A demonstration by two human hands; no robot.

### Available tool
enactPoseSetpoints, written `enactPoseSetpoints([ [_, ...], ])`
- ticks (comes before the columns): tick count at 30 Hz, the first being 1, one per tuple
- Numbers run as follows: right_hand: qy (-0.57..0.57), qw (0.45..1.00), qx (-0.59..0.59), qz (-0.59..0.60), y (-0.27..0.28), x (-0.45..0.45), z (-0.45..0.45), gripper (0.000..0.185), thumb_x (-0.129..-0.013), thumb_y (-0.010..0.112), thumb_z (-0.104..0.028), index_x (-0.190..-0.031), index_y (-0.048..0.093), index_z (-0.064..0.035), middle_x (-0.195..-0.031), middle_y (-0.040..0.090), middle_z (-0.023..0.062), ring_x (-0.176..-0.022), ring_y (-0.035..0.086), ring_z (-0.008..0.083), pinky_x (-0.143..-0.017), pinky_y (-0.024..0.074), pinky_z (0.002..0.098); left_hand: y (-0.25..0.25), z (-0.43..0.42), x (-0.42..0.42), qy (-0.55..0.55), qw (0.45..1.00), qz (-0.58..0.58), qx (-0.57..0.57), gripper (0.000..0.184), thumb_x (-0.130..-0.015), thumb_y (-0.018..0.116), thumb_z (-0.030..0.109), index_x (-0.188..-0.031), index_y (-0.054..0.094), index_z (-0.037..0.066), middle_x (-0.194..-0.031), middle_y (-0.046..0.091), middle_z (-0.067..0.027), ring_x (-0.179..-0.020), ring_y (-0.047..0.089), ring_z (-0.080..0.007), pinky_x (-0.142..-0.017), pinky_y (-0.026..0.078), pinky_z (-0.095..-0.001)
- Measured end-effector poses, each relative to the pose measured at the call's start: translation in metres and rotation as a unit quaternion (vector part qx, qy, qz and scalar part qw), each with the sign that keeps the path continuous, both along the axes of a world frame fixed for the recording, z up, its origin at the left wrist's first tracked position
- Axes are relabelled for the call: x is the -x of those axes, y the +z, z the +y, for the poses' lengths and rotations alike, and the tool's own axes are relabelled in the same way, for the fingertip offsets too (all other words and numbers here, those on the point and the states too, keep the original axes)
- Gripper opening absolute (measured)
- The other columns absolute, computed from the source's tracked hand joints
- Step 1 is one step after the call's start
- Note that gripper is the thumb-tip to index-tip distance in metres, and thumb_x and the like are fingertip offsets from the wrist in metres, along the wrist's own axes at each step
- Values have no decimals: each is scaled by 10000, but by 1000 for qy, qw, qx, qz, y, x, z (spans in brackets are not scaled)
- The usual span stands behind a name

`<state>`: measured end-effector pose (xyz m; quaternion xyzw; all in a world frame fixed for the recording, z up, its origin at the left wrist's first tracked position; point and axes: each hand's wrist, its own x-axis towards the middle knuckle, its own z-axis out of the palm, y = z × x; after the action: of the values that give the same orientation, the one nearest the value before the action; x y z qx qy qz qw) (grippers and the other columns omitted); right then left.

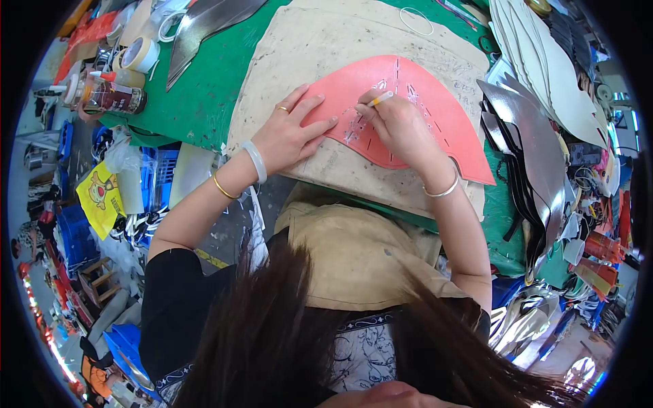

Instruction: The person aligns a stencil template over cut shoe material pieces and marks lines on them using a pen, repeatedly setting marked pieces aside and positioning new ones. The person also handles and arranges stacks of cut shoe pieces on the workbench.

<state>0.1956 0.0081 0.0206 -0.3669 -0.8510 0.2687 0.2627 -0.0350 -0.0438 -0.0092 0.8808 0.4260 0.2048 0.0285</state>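
Observation:
A curved, salmon-red template-like sheet (pixel 381 71) lies flat on a worn beige board, with slots and whitish marks across its middle. My left hand (pixel 289 134) rests at the sheet's left edge, fingers spread and pressing down, partly on the beige board. Over the middle of the sheet, my right hand (pixel 401 129) is closed around a slim white-and-yellow pen (pixel 379 99). The pen's lower tip is hidden by my fingers, so I cannot tell whether it touches the surface.
The beige board (pixel 292 51) lies on a green table (pixel 204 88). At left stand a jar (pixel 109 95) and tape rolls (pixel 140 54). Dark glossy sheets (pixel 537 163) and pale cut pieces (pixel 544 61) are stacked at right. A yellow bag (pixel 100 197) hangs at lower left.

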Motion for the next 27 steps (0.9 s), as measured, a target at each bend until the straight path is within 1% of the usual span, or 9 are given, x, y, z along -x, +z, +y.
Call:
enactPoseSetpoints([
  [8, -7, 999, 36, -32, 6, -2, 1, 164, -906, 559, -155, -946, 603, -2, -792, 623, 171, -727, 614, 344, -664, 490, 390, -1, 1, -1, -9, 1000, 0, -7, 369, -750, 683, 152, -1116, 642, 147, -1282, 487, -143, -1261, 392, -389, -1024, 381, -438],
  [13, -249, 960, -63, -116, 2, -86, 27, 385, -806, 660, -208, -1125, 553, -21, -955, 628, 218, -854, 636, 350, -717, 510, 403, -5, 4, 7, -13, 998, -66, 12, 359, -749, 696, 186, -1094, 633, 113, -1233, 501, -148, -1249, 403, -374, -1022, 381, -438],
  [15, -277, 943, -43, -179, -7, -123, 36, 451, -745, 711, -240, -1109, 561, -19, -927, 627, 207, -833, 634, 343, -716, 503, 398, 2, 3, 11, 16, 982, -155, 107, 367, -749, 700, 165, -1107, 637, 107, -1263, 484, -156, -1251, 413, -362, -1035, 374, -438],
  [17, -256, 943, 43, -207, 10, -127, 36, 429, -710, 740, -265, -1014, 584, -6, -834, 617, 189, -756, 608, 336, -672, 479, 392, 10, 8, 14, 19, 959, -216, 180, 367, -793, 688, 151, -1146, 613, 84, -1287, 484, -123, -1223, 474, -272, -1005, 413, -382],
  [20, -223, 962, 76, -137, 19, -125, 28, 352, -711, 736, -284, -777, 551, 9, -667, 538, 172, -622, 506, 313, -589, 403, 397, 14, 30, 26, 93, 784, -500, 356, 374, -773, 684, 96, -1129, 597, 22, -1177, 558, -90, -1116, 554, -237, -964, 442, -343],
  [22, -222, 971, 23, -86, 50, -101, 3, 284, -792, 671, -257, -808, 543, -4, -721, 563, 185, -668, 552, 351, -613, 422, 430, 29, 73, 68, 134, 834, -463, 270, 359, -832, 623, 89, -1181, 585, 17, -1082, 632, -83, -1047, 578, -187, -916, 461, -318],
  [24, -233, 968, -21, -92, 73, -93, -20, 228, -825, 661, -244, -854, 576, -35, -815, 605, 168, -766, 605, 372, -644, 473, 415, 24, 129, 126, 209, 880, -404, 139, 438, -842, 643, 200, -1225, 564, 4, -1171, 612, -124, -1059, 578, -215, -948, 430, -320],
  [26, -237, 967, -92, 5, 96, -100, -44, 193, -814, 684, -195, -872, 602, -31, -818, 611, 150, -704, 596, 331, -631, 482, 362, -15, 192, 235, 320, 939, -117, -40, 538, -799, 696, 264, -1236, 545, -13, -1216, 591, -174, -1105, 566, -276, -966, 420, -377],
  [27, -269, 957, -97, 49, 110, -118, -56, 176, -820, 680, -186, -888, 623, -34, -807, 623, 139, -680, 596, 288, -625, 479, 331, -39, 226, 303, 316, 930, -167, 82, 636, -750, 733, 353, -1230, 544, -19, -1224, 585, -196, -1103, 566, -327, -960, 422, -415],
])
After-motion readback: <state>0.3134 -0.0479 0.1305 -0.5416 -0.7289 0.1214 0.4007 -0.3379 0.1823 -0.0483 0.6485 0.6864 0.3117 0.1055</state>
